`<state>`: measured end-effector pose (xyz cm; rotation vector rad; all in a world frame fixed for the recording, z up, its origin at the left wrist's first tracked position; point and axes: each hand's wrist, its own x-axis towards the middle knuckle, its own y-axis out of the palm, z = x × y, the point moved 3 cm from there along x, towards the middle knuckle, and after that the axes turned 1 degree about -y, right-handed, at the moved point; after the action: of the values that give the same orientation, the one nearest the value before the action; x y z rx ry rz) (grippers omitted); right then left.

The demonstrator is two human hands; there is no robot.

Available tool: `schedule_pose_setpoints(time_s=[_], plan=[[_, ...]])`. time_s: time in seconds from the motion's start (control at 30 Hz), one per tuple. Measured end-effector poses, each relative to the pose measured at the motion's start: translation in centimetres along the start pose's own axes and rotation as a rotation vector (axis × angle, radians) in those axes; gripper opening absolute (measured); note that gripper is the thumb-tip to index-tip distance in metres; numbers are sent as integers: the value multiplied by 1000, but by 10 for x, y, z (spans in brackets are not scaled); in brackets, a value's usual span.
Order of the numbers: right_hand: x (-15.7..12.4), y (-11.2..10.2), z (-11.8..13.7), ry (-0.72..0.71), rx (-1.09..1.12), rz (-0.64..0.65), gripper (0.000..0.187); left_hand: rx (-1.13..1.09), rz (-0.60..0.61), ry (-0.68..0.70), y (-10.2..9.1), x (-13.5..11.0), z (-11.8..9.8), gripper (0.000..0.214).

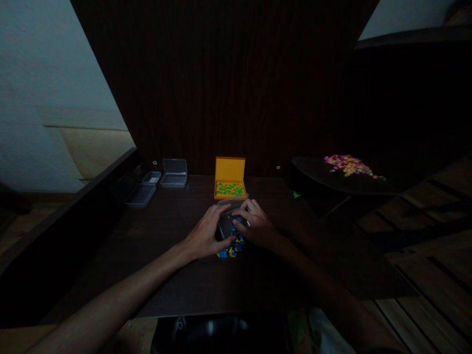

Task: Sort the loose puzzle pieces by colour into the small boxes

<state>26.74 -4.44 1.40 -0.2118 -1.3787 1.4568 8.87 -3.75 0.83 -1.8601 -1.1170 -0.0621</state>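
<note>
A clear plastic box [225, 227] with a raised lid [233, 199] sits at the middle of the dark table. My left hand [207, 231] is closed around its left side, thumb at the near edge and fingers at the far edge. Over the right side of the box, my right hand [258, 227] has its fingers curled inward, by some small blue pieces [233, 229] inside. Whatever its fingertips hold is too small to name. Just in front of the box lies a pile of small blue and yellow pieces [232, 251], partly covered by my left thumb.
Behind the box stands an open yellow case [230, 169] with green pieces in it. Clear open boxes [174, 180] stand at the back left. On a dark surface at the right lies a pink and yellow heap [348, 164]. A raised board [73, 216] edges the table's left side.
</note>
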Motion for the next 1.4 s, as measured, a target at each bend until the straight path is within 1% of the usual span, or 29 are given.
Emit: schedule_pose_setpoints(time_s=[0.3,0.43,0.6,0.73,0.9,1.07,1.23,1.4], plan=[[-3,5,-3,40,-35,-56,15,6,-6,23,-1,1,-3,76],[-4,9,-4,35,-31,-46,12,11,8,18,-1,2,-4,74],[-4,11,-3,8,-7,-38,13,17,11,52,0,2,-4,72],[-4,10,-1,-5,-17,-46,15,17,14,48,0,2,-4,73],[-5,9,0,-43,-80,-79,18,11,15,27,-1,2,-5,72],[-5,-1,0,-2,-90,-100,11,9,31,6,-1,2,-4,74],[-2,-13,1,-11,-6,-17,6,22,28,6,-2,1,-3,74],[-2,-12,-4,41,7,40,4,26,29,16,-2,1,-1,74]])
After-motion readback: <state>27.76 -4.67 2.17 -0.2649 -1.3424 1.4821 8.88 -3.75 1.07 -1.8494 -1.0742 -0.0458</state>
